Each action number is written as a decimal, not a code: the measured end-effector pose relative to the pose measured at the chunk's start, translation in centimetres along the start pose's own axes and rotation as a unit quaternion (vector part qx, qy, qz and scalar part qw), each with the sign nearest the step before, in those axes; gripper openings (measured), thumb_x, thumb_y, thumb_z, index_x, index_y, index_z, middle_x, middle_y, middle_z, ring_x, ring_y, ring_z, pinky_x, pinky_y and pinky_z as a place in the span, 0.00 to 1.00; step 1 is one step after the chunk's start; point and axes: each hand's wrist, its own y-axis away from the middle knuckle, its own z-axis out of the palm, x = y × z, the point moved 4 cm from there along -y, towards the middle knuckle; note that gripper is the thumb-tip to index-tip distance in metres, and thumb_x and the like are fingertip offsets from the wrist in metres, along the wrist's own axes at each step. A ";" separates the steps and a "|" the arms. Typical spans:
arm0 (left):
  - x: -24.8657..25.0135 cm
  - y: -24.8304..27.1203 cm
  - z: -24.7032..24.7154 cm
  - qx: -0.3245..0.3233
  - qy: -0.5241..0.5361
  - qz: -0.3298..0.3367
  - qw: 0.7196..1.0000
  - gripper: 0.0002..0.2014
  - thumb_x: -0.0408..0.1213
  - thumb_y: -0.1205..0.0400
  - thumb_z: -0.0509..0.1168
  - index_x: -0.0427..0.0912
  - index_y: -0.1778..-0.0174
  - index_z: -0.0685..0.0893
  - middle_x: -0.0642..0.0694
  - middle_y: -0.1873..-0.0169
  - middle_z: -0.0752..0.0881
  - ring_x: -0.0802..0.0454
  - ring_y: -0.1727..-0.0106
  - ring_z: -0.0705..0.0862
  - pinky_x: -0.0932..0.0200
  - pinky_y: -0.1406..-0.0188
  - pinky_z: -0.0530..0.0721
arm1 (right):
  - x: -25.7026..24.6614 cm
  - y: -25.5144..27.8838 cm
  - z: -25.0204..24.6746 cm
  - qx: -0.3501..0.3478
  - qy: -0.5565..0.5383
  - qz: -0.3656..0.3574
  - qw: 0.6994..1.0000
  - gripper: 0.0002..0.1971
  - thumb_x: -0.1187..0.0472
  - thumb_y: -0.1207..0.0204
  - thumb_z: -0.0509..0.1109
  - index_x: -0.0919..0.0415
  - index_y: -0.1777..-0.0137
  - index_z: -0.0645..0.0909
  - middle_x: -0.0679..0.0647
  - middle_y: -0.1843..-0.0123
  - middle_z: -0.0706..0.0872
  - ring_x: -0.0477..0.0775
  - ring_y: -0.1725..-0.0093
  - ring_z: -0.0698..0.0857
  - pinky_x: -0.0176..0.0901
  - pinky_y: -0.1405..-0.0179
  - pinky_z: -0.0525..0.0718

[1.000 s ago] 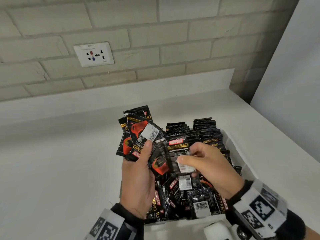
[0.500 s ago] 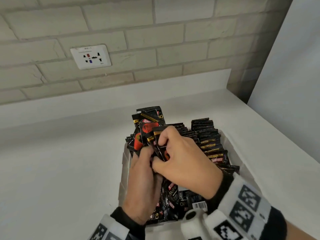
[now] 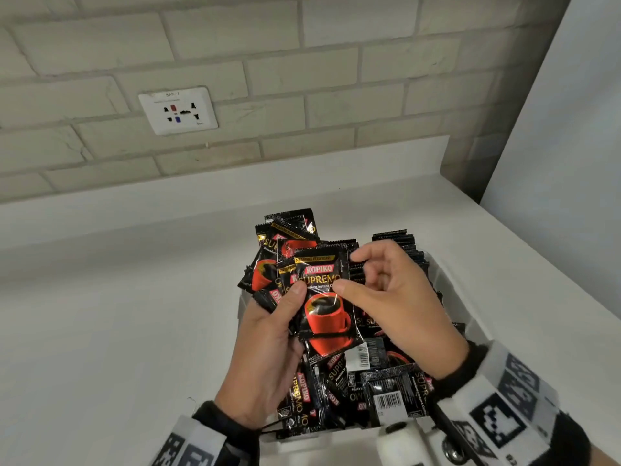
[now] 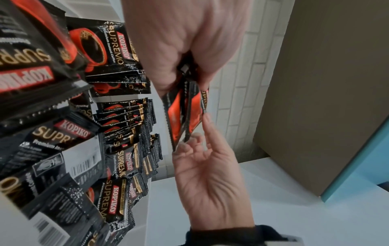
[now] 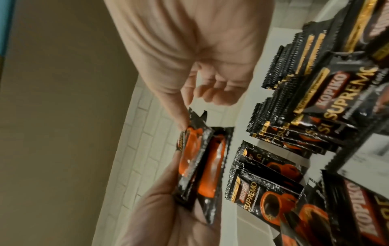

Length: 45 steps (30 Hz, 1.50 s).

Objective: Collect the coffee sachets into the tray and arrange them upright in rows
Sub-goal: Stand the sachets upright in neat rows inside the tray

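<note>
My left hand (image 3: 285, 314) grips a fanned bunch of black-and-red coffee sachets (image 3: 319, 297) above the white tray (image 3: 448, 280), with its thumb on the front one. My right hand (image 3: 366, 277) is beside the bunch. Its thumb tip touches the front sachet's right edge and its other fingers are loosely curled, holding nothing. The left wrist view shows the bunch (image 4: 183, 109) edge-on. In the right wrist view the thumb (image 5: 183, 119) meets the bunch (image 5: 202, 163). Upright rows of sachets (image 3: 398, 243) stand at the tray's far side. Loose sachets (image 3: 386, 388) lie jumbled at its near side.
The tray sits on a white counter (image 3: 117, 314) against a brick wall with a socket plate (image 3: 178, 109). A pale panel (image 3: 564, 129) rises at the right.
A second ago my right hand held a single sachet. It laid that sachet on the front of the left hand's bunch and has now loosened, only its thumb still touching.
</note>
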 end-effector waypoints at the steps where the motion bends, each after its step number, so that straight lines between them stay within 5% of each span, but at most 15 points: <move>1: -0.1 0.0 0.0 0.002 -0.005 -0.002 1.000 0.14 0.33 0.27 0.63 0.35 0.47 0.84 0.40 0.58 0.91 0.50 0.59 0.91 0.59 0.63 0.89 | 0.4 0.0 0.0 -0.003 -0.011 0.018 1.000 0.17 0.62 0.32 0.76 0.46 0.51 0.73 0.48 0.62 0.72 0.41 0.68 0.73 0.29 0.68 0.78; 10: -0.6 0.3 0.1 -0.006 0.028 -0.056 0.998 0.16 0.40 0.29 0.64 0.39 0.47 0.83 0.38 0.54 0.91 0.46 0.60 0.91 0.52 0.67 0.90 | 1.4 0.1 0.0 -0.044 -0.030 0.076 0.996 0.20 0.64 0.33 0.77 0.49 0.48 0.72 0.53 0.56 0.80 0.43 0.72 0.80 0.32 0.73 0.81; 13: -0.7 0.1 -0.1 0.004 0.014 -0.038 0.999 0.10 0.34 0.24 0.62 0.39 0.49 0.84 0.40 0.58 0.91 0.49 0.62 0.91 0.56 0.68 0.90 | 1.4 0.2 0.2 -0.055 -0.040 0.084 0.994 0.19 0.65 0.32 0.76 0.48 0.48 0.72 0.52 0.56 0.83 0.37 0.73 0.82 0.29 0.74 0.79; 22: -0.6 -0.1 -0.1 0.016 -0.022 0.031 0.999 0.19 0.35 0.26 0.62 0.40 0.38 0.80 0.40 0.49 0.90 0.45 0.51 0.89 0.50 0.55 0.90 | 2.4 0.3 0.5 -0.067 -0.062 0.120 0.989 0.21 0.66 0.32 0.76 0.49 0.45 0.73 0.52 0.59 0.90 0.39 0.67 0.86 0.30 0.71 0.80; 30: 0.2 -0.2 -0.1 0.083 -0.070 0.108 0.988 0.16 0.34 0.19 0.60 0.46 0.35 0.78 0.43 0.45 0.88 0.42 0.42 0.86 0.41 0.41 0.82 | 3.5 0.6 1.5 -0.077 -0.101 0.162 0.978 0.18 0.68 0.32 0.75 0.53 0.45 0.76 0.62 0.53 0.89 0.58 0.59 0.86 0.41 0.67 0.84; 36: 0.9 -0.3 -0.5 0.107 -0.065 0.152 0.980 0.14 0.30 0.15 0.56 0.53 0.44 0.80 0.49 0.49 0.90 0.50 0.49 0.89 0.47 0.50 0.86 | 4.1 1.2 1.8 -0.095 -0.115 0.194 0.970 0.15 0.69 0.31 0.74 0.57 0.45 0.79 0.59 0.51 0.90 0.64 0.47 0.87 0.60 0.48 0.84; 41: 1.6 -0.6 -1.7 0.109 -0.068 0.156 0.979 0.15 0.30 0.15 0.56 0.52 0.38 0.77 0.49 0.46 0.89 0.51 0.50 0.90 0.53 0.59 0.89 | 3.3 0.6 0.7 -0.095 -0.108 0.164 0.976 0.10 0.70 0.31 0.73 0.55 0.53 0.82 0.52 0.57 0.91 0.50 0.56 0.89 0.42 0.58 0.85; 45: 1.0 0.0 -0.9 0.061 -0.096 0.117 0.987 0.16 0.36 0.22 0.61 0.51 0.38 0.79 0.47 0.44 0.89 0.44 0.42 0.87 0.34 0.42 0.82 | 2.6 0.1 1.0 -0.089 -0.111 0.143 0.979 0.13 0.72 0.31 0.73 0.56 0.51 0.82 0.55 0.54 0.91 0.55 0.53 0.89 0.52 0.52 0.87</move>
